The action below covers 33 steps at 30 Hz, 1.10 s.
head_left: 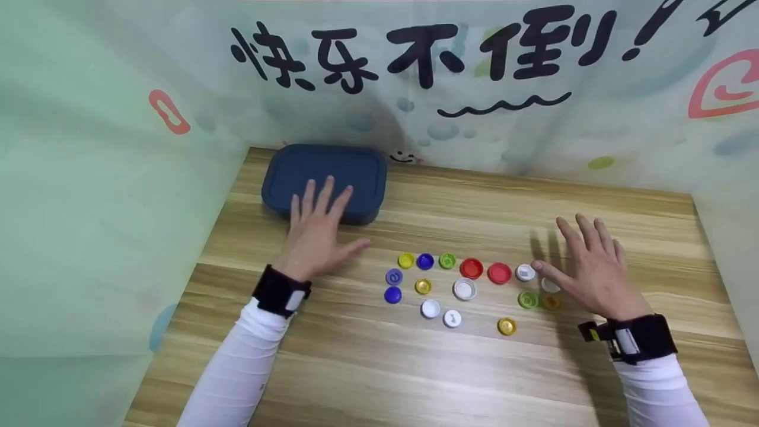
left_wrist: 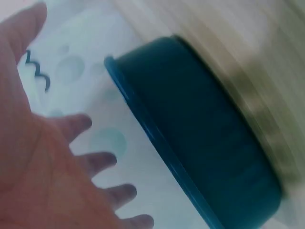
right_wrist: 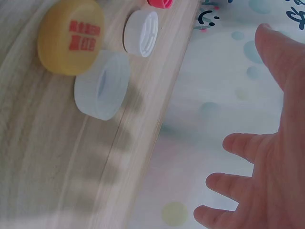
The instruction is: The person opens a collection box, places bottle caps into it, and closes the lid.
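Note:
My left hand (head_left: 314, 243), fingers spread, reaches over the near edge of a dark blue lidded box (head_left: 326, 172) at the back left. In the left wrist view that box (left_wrist: 200, 138) lies beyond the fingertips, with a gap between. My right hand (head_left: 602, 279) hovers with spread fingers above the right end of a group of bottle caps. Below it are a yellow-orange cap (right_wrist: 71, 38) with red print and a translucent white cap (right_wrist: 102, 88). A green cap (head_left: 528, 300) and a white cap (head_left: 525, 272) lie by its thumb. Both hands hold nothing.
Several more caps lie mid-table, among them two red caps (head_left: 471, 268), a dark blue cap (head_left: 425, 261), a gold cap (head_left: 507, 326) and a white cap (head_left: 452, 318). A printed cloth (head_left: 356, 118) hangs along the back and sides of the wooden table (head_left: 379, 379).

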{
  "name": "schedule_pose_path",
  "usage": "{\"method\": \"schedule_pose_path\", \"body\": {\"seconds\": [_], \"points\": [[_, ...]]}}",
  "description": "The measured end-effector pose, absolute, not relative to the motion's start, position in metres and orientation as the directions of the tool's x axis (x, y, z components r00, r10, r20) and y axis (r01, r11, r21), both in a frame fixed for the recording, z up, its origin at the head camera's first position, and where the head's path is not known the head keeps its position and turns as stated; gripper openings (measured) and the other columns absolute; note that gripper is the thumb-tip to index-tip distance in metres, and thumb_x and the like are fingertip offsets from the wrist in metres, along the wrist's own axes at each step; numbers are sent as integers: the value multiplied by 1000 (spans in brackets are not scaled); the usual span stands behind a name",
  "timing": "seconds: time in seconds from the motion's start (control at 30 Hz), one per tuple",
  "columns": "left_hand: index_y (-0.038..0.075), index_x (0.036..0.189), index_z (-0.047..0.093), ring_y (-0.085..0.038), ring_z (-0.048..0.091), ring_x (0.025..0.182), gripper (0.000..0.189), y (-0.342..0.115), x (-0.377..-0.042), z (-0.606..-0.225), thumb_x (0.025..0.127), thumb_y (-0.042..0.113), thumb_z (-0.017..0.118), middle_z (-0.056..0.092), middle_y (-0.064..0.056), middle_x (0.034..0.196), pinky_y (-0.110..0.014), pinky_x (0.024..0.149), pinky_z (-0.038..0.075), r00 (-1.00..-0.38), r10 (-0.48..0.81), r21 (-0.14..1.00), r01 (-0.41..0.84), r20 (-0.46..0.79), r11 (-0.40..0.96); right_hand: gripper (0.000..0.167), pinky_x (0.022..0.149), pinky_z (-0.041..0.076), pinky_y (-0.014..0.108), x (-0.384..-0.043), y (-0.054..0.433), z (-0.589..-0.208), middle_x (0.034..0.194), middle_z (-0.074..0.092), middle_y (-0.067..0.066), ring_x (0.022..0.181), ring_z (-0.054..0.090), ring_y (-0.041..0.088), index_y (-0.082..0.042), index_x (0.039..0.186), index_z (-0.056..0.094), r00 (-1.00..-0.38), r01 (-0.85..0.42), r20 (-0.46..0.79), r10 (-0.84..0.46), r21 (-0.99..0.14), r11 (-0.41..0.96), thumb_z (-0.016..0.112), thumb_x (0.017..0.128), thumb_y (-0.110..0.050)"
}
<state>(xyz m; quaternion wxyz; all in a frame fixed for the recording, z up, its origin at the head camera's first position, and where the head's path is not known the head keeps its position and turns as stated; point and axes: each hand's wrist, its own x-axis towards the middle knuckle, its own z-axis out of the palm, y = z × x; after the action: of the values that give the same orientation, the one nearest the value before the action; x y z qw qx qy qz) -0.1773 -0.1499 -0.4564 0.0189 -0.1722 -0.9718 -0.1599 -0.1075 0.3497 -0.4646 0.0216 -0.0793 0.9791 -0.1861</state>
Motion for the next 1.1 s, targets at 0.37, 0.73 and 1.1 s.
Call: {"method": "schedule_pose_path", "body": {"seconds": [0.37,0.73,1.1], "points": [[-4,164,27,-50,20,155,87,-224,-225,-462,104,46,65,24,-32,167,-64,126,19,-981,-100,612,23,166,790,96,118,2,81,-106,351,-463,172,11,31,157,0,55,-13,170,18,-986,-156,3,-166,-363,919,62,101,-62],[-12,152,46,-39,53,131,50,-246,-240,-477,111,15,52,55,-31,141,-48,112,44,-965,-264,803,-165,-10,573,97,118,3,81,-106,349,-463,171,14,31,157,2,55,-11,170,20,-985,-160,4,-171,-361,919,65,99,-62],[-8,150,49,-22,57,99,47,-216,-240,-475,108,12,58,59,-18,120,-27,81,50,-972,-205,896,-188,-112,401,97,117,7,81,-106,348,-463,170,17,31,156,7,56,-11,169,23,-985,-166,22,-169,-349,922,66,99,-62]]}}
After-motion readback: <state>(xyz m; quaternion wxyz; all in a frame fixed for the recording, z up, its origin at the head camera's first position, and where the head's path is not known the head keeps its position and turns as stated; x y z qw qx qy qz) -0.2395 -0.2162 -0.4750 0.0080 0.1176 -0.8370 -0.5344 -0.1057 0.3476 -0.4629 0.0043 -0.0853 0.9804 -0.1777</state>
